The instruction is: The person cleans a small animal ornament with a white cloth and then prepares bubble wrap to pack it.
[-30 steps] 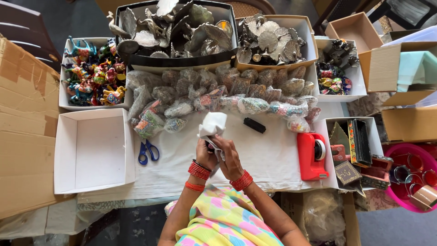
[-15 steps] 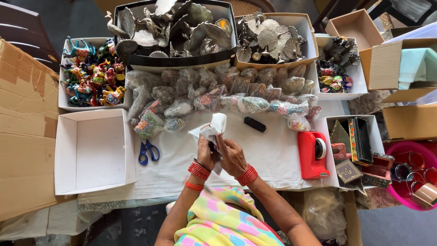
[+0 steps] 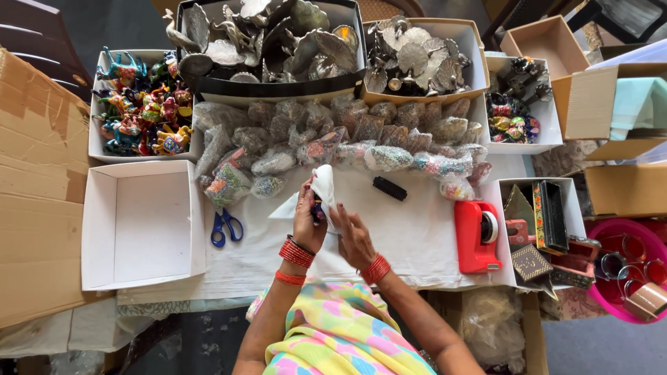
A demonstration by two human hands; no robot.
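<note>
Since a second ago the white wrapping paper [image 3: 323, 189] has come further up and around the small dark figurine [image 3: 317, 208]; the sheet that stood as a loose flap above the hands is now folded more closely over the piece, so the wrap looks partly closed, with one corner still trailing left over the white table cover [image 3: 417, 239]. The left hand [image 3: 308, 222] is closed around the figurine and the paper, holding both just above the cover at the middle of the table. The right hand [image 3: 353, 236] pinches the paper's near edge with thumb and fingers, though how firmly it grips is hard to tell, since the paper hides the fingertips. Just left of the hands lie blue-handled scissors [image 3: 225, 227], and beyond them an empty white box [image 3: 142, 222]. A red tape dispenser [image 3: 476, 236] stands to the right, well within reach, and a small black block [image 3: 390, 188] lies just beyond the hands. Behind runs a row of clear-bagged trinkets [image 3: 333, 142], then a box of painted figurines [image 3: 142, 104] and trays of silvery metal pieces [image 3: 267, 42]. Nothing lies between the hands and the scissors or the dispenser.
</note>
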